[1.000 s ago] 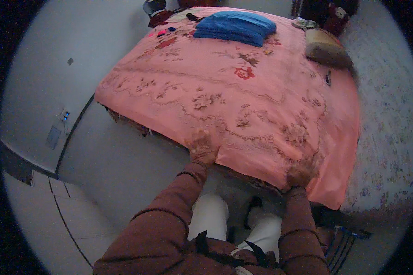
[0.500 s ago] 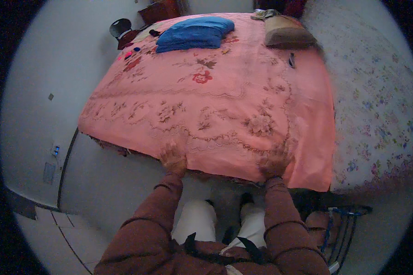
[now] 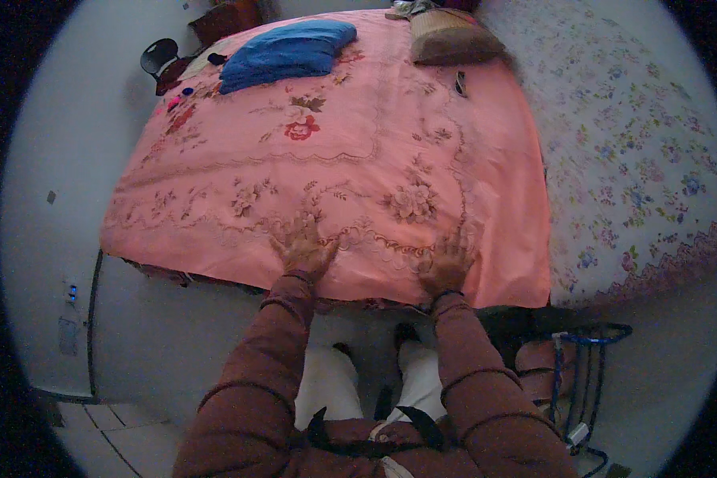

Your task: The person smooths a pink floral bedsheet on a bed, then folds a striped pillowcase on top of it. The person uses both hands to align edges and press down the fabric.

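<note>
A pink floral bedsheet (image 3: 342, 183) covers the bed in front of me and hangs a little over its near edge. Flat on the sheet close to that edge rests my left hand (image 3: 304, 248), its fingers spread. To the right, my right hand (image 3: 448, 264) also lies palm down on the sheet, fingers stretched out and nothing held. A folded blue cloth or blanket (image 3: 287, 54) is at the bed's far left. At the far right sits a brown and beige pillow (image 3: 456, 41), with a small dark object (image 3: 460, 84) in front of it.
A second bed with a white floral cover (image 3: 629, 175) adjoins on the right. Below it stands a blue-topped metal frame (image 3: 593, 334). A dark chair (image 3: 159, 57) is beyond the far left corner; small items (image 3: 187, 92) lie along the left edge.
My view has turned to the right, so the bed sits further left. Both hands press on the sheet, the left one now further in from the edge with fingers more clearly spread.
</note>
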`<state>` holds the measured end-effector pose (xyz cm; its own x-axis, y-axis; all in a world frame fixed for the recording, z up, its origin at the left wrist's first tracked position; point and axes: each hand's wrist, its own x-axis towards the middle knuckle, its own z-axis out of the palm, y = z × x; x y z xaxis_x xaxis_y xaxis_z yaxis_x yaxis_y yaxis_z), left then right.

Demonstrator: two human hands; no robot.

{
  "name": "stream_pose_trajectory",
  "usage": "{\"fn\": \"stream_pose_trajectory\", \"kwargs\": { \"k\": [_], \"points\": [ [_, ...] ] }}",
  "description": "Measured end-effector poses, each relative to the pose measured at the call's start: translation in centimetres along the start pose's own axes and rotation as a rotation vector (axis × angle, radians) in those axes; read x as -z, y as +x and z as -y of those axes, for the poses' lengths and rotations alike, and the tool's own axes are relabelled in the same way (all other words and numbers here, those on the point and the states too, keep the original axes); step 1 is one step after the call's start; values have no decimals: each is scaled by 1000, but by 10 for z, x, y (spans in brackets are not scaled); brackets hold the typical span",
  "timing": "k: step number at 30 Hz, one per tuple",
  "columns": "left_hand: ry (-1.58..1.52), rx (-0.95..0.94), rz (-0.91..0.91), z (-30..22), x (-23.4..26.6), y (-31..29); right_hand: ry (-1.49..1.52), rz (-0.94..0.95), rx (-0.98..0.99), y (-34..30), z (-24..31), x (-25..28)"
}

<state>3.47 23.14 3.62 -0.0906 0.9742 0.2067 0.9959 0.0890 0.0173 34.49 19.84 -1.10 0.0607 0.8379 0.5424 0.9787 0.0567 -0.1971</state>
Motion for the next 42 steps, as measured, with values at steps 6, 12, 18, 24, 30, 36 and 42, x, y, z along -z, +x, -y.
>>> {"fn": "stream_pose_trajectory", "kwargs": {
  "k": [6,12,18,24,30,36,42],
  "points": [
    [-71,-155,-161,2,17,-22,-43,30,-32,1,9,9],
    [-195,-182,-246,10,-6,-26,-191,222,33,6,18,21],
    [-234,-141,-278,9,4,-24,-359,230,104,28,24,24],
    [-324,-81,-194,11,-2,-28,-10,579,317,65,127,-2],
    [-123,-155,-252,16,-21,-22,31,328,406,55,220,-25],
    [-212,-137,-264,11,-12,-24,-12,621,151,55,120,8],
    [-193,-138,-295,9,-10,-20,-241,374,48,20,28,26]
  ]
}}
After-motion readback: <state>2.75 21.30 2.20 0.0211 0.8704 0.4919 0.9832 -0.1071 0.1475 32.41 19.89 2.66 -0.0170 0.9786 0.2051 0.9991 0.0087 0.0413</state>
